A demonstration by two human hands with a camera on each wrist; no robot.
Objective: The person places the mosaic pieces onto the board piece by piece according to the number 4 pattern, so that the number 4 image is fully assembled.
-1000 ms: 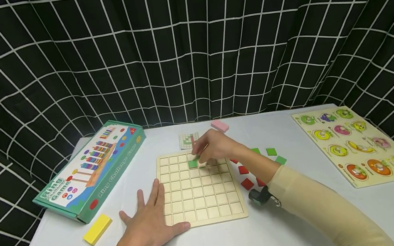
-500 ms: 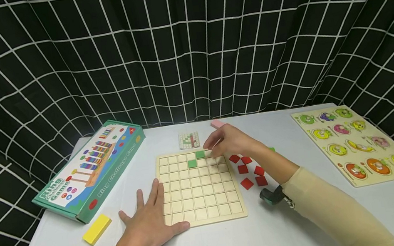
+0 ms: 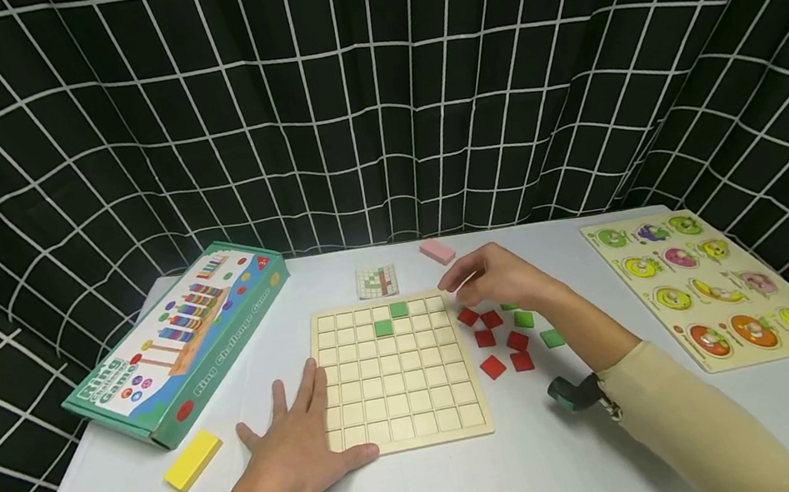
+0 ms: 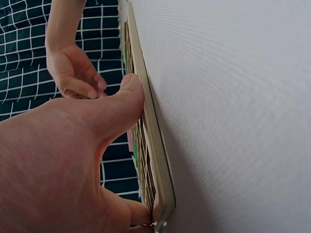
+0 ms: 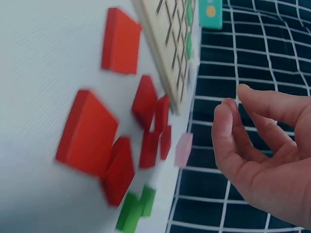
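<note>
A pale wooden grid board lies flat on the white table. Two green square tiles sit in cells of its upper two rows. My left hand rests spread along the board's left edge, its thumb at the near edge. Above the board's far right corner hovers my right hand. In the right wrist view its loosely bent fingers stand apart from the thumb with nothing between them. Several red square tiles lie right of the board, below that hand; loose green tiles lie beside them, partly hidden.
Behind the board lies a small grid pattern card, with a pink block to its right. A yellow block and a Ring Challenge Game box are at left. A fruit puzzle board lies at right.
My right hand has let go of the green tile in the top row and moved right, off the grid toward the loose tiles. My left hand has stayed put.
</note>
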